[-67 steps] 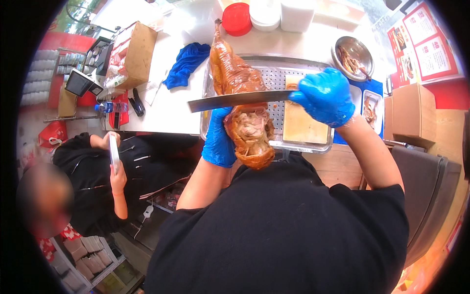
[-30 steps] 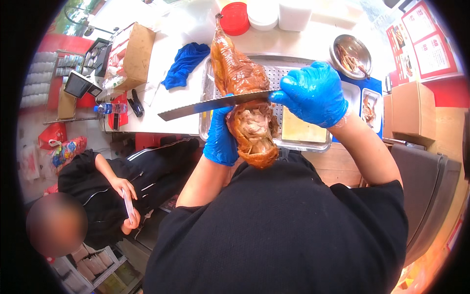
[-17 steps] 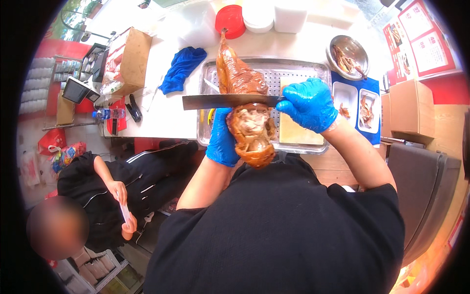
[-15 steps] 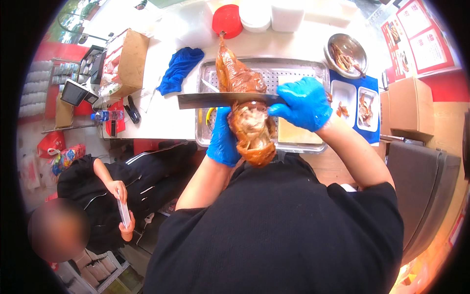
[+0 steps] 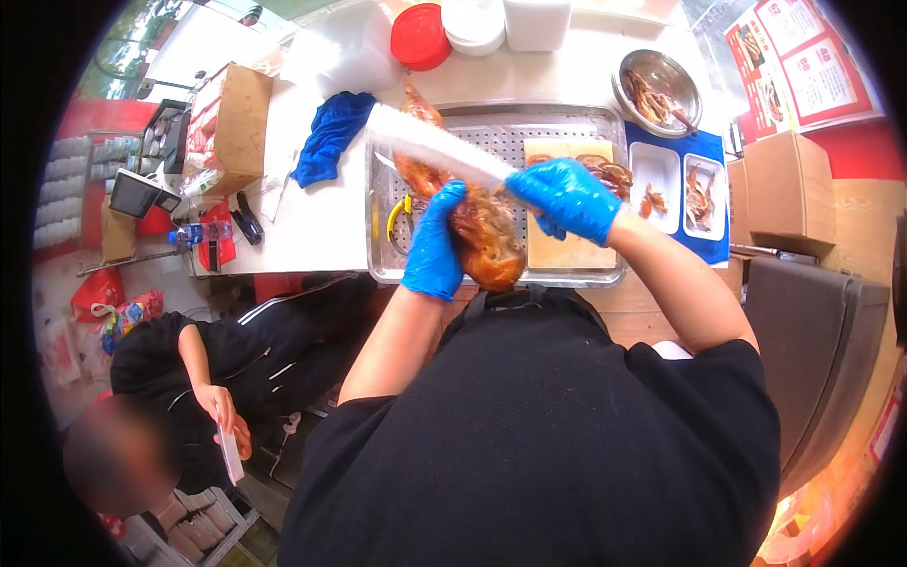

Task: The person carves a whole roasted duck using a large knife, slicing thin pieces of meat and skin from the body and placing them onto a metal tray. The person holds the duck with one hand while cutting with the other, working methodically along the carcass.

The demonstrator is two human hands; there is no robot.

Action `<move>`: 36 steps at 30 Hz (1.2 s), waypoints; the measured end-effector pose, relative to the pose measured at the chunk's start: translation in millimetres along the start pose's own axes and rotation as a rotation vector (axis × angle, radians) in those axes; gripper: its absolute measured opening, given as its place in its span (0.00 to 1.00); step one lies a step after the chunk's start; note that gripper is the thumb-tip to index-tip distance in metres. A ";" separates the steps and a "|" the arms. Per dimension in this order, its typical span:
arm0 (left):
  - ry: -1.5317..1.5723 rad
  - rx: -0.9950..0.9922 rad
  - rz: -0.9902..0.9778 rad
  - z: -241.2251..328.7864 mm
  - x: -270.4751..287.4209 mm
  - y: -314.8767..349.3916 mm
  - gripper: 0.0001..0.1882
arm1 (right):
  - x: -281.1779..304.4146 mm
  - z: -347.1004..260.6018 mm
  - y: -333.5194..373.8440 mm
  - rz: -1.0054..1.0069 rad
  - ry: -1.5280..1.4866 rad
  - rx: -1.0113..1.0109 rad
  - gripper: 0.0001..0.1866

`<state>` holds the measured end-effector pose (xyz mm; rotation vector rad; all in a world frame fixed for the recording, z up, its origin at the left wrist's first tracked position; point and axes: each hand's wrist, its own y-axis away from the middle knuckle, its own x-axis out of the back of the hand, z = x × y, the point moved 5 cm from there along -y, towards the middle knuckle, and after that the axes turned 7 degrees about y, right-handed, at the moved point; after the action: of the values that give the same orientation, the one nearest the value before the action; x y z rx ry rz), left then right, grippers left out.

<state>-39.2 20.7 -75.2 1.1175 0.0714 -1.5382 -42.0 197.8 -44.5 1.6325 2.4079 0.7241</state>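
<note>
A glossy brown roast duck (image 5: 489, 248) slants over the left half of the perforated metal tray (image 5: 491, 113). My left hand (image 5: 435, 248), in a blue glove, grips its left side. In my right hand (image 5: 570, 200), also gloved, is a wide-bladed knife (image 5: 430, 144), its handle hidden by my fingers. The bright blade crosses above the duck and points to the upper left; whether it touches the skin I cannot tell. Right of the duck, a yellowish cutting board (image 5: 567, 251) lies in the tray, with brown meat pieces (image 5: 609, 172) at its far end, partly behind my right hand.
Yellow-handled scissors (image 5: 395, 219) lie in the tray's left side. Further left is a blue cloth (image 5: 331, 137). Two white dishes (image 5: 654, 156) with scraps and a steel bowl (image 5: 688, 99) stand at the right. A person (image 5: 217, 369) sits at the lower left, holding a phone.
The knife has swung from level across the duck to a slant, its tip now further up. The duck has tilted and drawn back, its opened, pale-fleshed part turned from view. My left hand stays on it.
</note>
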 end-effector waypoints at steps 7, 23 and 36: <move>0.036 -0.121 0.183 26.6 58.5 -4.4 0.32 | 73.4 67.0 -11.2 0.370 0.997 0.277 0.24; 0.093 -0.067 0.110 19.1 53.2 14.8 0.33 | 55.3 102.5 -23.5 0.423 1.195 0.220 0.21; 0.111 0.041 -0.023 23.3 20.0 35.1 0.33 | 59.5 54.7 4.5 0.754 1.029 0.436 0.16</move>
<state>-22.6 -19.2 -57.8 1.2382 0.1286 -1.5038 -41.3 269.9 -81.5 2.9912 2.5712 1.5378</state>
